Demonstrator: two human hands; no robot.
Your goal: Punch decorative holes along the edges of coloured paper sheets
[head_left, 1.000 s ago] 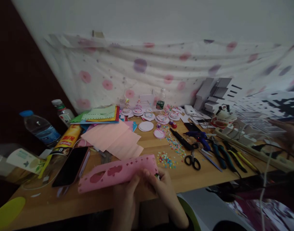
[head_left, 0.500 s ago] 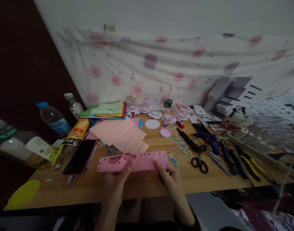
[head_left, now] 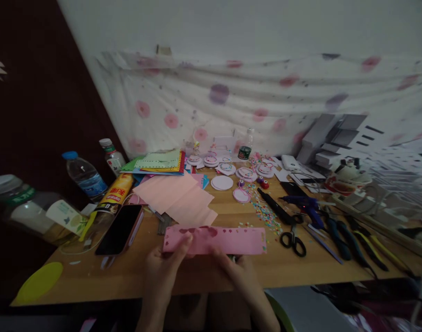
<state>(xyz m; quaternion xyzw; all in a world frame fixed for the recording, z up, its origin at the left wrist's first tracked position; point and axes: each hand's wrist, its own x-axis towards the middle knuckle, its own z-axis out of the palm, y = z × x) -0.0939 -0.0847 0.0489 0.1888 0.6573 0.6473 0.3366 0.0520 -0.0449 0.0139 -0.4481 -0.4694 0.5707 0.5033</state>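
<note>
A long pink paper strip [head_left: 228,240] with punched-out holes is held flat above the near edge of the wooden table [head_left: 335,272]. My left hand [head_left: 162,267] pinches its left end between thumb and fingers. My right hand [head_left: 236,272] grips the strip's lower edge near the middle, and a small dark object shows by its fingers that I cannot make out. Small coloured paper bits [head_left: 264,212] lie scattered just beyond the strip.
Black scissors [head_left: 294,240], pliers [head_left: 338,233] and a glue gun [head_left: 304,205] lie to the right. A dark phone [head_left: 120,229], bottles [head_left: 84,175] and a yellow can [head_left: 115,193] stand at the left. Pink sheets [head_left: 178,198] and round paper pieces [head_left: 222,182] fill the middle.
The strip has slid to the right and lies flatter. My right hand has shifted from the strip's right end toward its middle. The view has drifted slightly left.
</note>
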